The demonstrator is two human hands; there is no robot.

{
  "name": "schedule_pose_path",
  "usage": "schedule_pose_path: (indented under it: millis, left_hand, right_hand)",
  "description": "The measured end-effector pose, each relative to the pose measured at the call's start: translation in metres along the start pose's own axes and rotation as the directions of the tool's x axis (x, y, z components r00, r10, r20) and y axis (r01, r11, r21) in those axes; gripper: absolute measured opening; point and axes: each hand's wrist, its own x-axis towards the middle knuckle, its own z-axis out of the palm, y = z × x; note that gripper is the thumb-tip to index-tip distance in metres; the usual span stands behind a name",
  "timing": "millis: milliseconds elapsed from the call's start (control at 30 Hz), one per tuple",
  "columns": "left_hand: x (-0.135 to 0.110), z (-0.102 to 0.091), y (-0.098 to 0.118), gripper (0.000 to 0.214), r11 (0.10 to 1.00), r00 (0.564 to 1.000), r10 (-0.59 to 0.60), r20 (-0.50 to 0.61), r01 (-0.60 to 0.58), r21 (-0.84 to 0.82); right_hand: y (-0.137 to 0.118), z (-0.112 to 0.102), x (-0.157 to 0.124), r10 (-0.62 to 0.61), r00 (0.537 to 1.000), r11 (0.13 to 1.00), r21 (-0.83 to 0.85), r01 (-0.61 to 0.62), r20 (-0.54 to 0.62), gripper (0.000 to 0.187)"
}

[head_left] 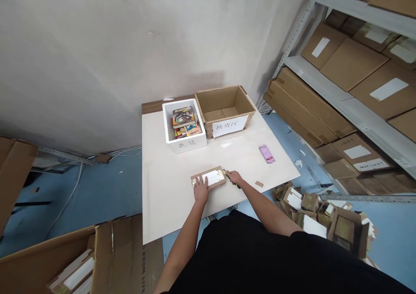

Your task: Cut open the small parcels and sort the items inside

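On the tabletop [169,198], left hand [201,192] rests spread on labelled parcel [212,178]; right grip [234,178] clamps utility knife [238,186]; sign [229,126] reads “换货区”.

Soft light leaves faint shadows [208,78] on the wall [130,38]; edges look stretched

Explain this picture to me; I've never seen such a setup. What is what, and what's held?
No robot here: just a person's two bare hands. The single picture comes from a camera worn on the head, looking forward and down. On the pale table stand a white foam box holding books and an open cardboard box; a pixelated pink item and a brown scrap lie to the right. The left hand rests spread on a taped parcel. The right hand's grip holds a slim tool, probably a cutter, at the parcel's right end.
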Motion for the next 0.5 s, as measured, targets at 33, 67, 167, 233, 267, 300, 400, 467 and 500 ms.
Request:
schedule_pose_path:
  millis: [33, 67, 167, 233, 267, 300, 400, 467, 500]
  left_hand:
    - [0.002, 0.0, 0.0, 0.073, 1.0, 1.0, 0.001, 0.008, -0.001, 0.001]
    - [0.004, 0.0, -0.001, 0.074, 1.0, 1.0, 0.001, 0.015, -0.001, 0.001]
    - [0.006, 0.0, 0.0, 0.072, 1.0, 1.0, 0.0, 0.031, 0.0, 0.0]
    - [0.005, 0.0, 0.001, 0.071, 1.0, 0.999, -0.003, 0.035, 0.003, 0.002]
    - [0.005, 0.0, 0.001, 0.07, 1.0, 0.999, -0.003, 0.034, 0.003, 0.003]
    - [0.004, 0.0, 0.001, 0.07, 1.0, 1.0, -0.003, 0.029, 0.003, 0.003]
    - [0.003, -0.001, 0.0, 0.07, 1.0, 1.0, -0.004, 0.022, 0.003, 0.007]
    - [0.003, -0.001, 0.0, 0.07, 1.0, 1.0, -0.004, 0.024, 0.004, 0.014]
    - [0.003, -0.001, 0.0, 0.07, 1.0, 1.0, -0.004, 0.024, 0.003, 0.017]
  right_hand:
    - [-0.001, -0.001, 0.001, -0.005, 1.0, 1.0, 0.001, 0.005, 0.008, 0.068]
    - [-0.001, -0.001, 0.001, -0.009, 1.0, 1.0, 0.012, 0.009, 0.014, 0.068]
    - [0.003, 0.002, 0.0, 0.0, 1.0, 0.998, 0.064, -0.001, 0.022, 0.067]
    - [0.005, 0.006, -0.002, 0.018, 1.0, 0.994, 0.105, -0.02, 0.014, 0.067]
    - [0.005, 0.008, -0.003, 0.029, 1.0, 0.992, 0.125, -0.029, 0.005, 0.067]
    - [0.004, 0.009, -0.003, 0.034, 0.999, 0.989, 0.141, -0.034, 0.0, 0.067]
    - [-0.002, 0.006, -0.003, 0.008, 1.0, 0.991, 0.132, -0.008, 0.003, 0.066]
    - [-0.006, 0.002, -0.002, -0.014, 1.0, 0.996, 0.09, 0.013, 0.004, 0.067]
    - [-0.008, 0.0, -0.001, -0.013, 1.0, 0.997, 0.071, 0.013, 0.001, 0.068]
